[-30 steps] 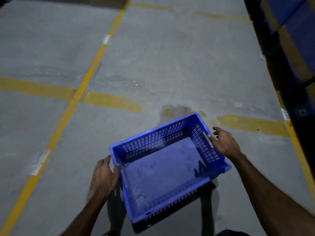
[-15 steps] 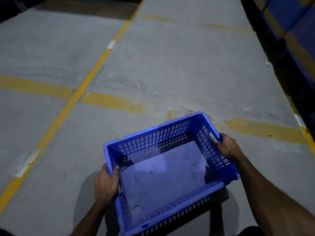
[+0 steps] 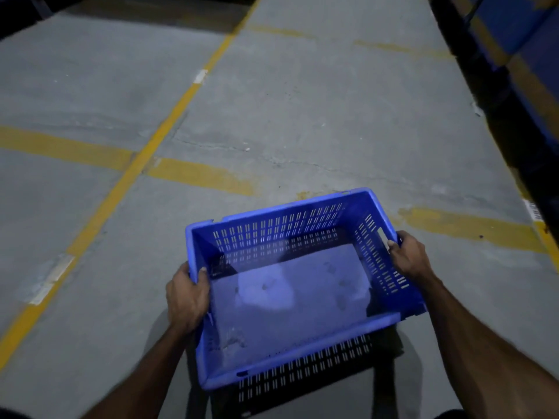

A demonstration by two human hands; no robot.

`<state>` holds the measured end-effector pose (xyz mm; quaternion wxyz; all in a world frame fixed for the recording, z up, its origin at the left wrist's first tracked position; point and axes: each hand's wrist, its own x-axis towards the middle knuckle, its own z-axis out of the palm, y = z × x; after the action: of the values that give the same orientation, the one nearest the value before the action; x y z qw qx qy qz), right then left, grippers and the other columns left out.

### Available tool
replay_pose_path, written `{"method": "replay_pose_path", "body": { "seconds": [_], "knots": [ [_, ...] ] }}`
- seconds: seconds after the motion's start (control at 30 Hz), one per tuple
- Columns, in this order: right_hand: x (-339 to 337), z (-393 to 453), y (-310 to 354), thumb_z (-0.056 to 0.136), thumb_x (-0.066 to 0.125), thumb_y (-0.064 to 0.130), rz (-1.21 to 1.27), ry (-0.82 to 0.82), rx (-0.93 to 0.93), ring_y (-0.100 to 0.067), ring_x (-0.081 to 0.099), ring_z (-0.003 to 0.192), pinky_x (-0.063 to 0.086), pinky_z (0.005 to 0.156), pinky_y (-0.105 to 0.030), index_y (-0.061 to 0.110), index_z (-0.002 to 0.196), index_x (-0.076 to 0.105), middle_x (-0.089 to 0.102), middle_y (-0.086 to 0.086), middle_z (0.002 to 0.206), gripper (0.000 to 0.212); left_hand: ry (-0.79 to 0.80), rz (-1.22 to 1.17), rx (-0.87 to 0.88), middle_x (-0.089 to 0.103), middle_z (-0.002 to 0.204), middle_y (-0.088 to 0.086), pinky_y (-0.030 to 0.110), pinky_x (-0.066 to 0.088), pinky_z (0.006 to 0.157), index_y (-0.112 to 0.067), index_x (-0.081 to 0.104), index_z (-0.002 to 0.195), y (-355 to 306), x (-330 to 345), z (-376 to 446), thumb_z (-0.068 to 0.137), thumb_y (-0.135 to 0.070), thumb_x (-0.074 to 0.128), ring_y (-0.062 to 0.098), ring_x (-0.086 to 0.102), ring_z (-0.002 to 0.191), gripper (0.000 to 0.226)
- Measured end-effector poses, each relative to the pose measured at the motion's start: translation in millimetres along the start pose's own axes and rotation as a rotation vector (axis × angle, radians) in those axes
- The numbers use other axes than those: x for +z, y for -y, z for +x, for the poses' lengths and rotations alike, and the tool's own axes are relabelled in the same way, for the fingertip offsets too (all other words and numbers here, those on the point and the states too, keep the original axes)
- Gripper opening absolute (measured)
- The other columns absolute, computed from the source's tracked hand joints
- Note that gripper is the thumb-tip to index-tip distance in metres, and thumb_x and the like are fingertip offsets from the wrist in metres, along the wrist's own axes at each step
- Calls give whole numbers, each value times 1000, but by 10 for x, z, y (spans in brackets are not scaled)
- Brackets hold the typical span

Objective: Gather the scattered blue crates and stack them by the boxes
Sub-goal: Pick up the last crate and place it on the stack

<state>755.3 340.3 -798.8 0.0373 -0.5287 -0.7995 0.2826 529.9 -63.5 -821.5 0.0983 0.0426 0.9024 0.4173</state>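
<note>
Crate: you are holding the blue crate [image 3: 290, 285] in front of you, above the concrete floor [image 3: 302, 116], open side up and tilted a little toward you; it is casting a slotted shadow below its near edge.
Left hand: your left hand [image 3: 187, 297] is gripping the left short wall, thumb hooked over the rim and inside, the other fingers hidden behind the wall.
Right hand: your right hand [image 3: 410, 257] is curling round the right rim, just beside the handle slot [image 3: 381, 234].
Contents: nothing is riding inside; only dust and scuffs are showing on the bottom.
Weight: it is probably feeling light, since it is empty and the walls are slotted.
Stiffness: the moulded plastic is looking rigid, so it should not be sagging between your hands.
Grip: the rim may be smooth and dusty; the handle slots in the short walls are likely giving you the surest hold.
Destination: no boxes are showing here; yellow floor lines [image 3: 127, 176] and a dark rack [image 3: 514, 86] on your right are.
</note>
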Motion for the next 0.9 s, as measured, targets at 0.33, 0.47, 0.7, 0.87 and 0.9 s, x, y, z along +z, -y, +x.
{"method": "replay_pose_path", "body": {
  "seconds": [0.33,0.47,0.7,0.87,0.9],
  "knots": [
    [-1230,-727,835,100,55,22,199,-87,143,-41,67,94,52,84,-44,9,116,64,70,-22,107,22,140,-116,34,75,80,6,36,55,65,-19,75,100,-1754,-1321,455,77,-30,63,22,70,64,28],
    [-2073,-1092,1421,99,55,22,224,-117,155,-43,68,92,57,86,-50,16,108,64,71,-20,103,15,229,-98,153,76,83,5,36,57,57,-21,72,117,-2411,-2089,439,93,-26,58,20,69,55,29],
    [-3576,-1754,2623,101,57,28,214,-104,111,-40,70,89,57,86,-54,16,114,66,71,-17,100,20,207,-16,229,74,101,7,50,59,75,-26,62,119,-3433,-3529,158,88,-51,43,35,70,78,44],
    [-4447,-2238,3442,100,60,27,244,-109,91,-43,68,95,55,87,-48,11,113,68,72,-22,105,22,106,-72,245,75,102,10,41,54,78,-15,69,118,-4190,-4489,-44,87,-37,46,31,69,85,44],
    [-4586,-2348,3590,100,60,29,265,-111,86,-41,69,94,56,86,-47,13,111,67,72,-20,103,20,77,-82,228,75,99,10,38,51,77,-14,70,116,-4322,-4671,-81,85,-35,48,29,68,85,44]
  ]
}}
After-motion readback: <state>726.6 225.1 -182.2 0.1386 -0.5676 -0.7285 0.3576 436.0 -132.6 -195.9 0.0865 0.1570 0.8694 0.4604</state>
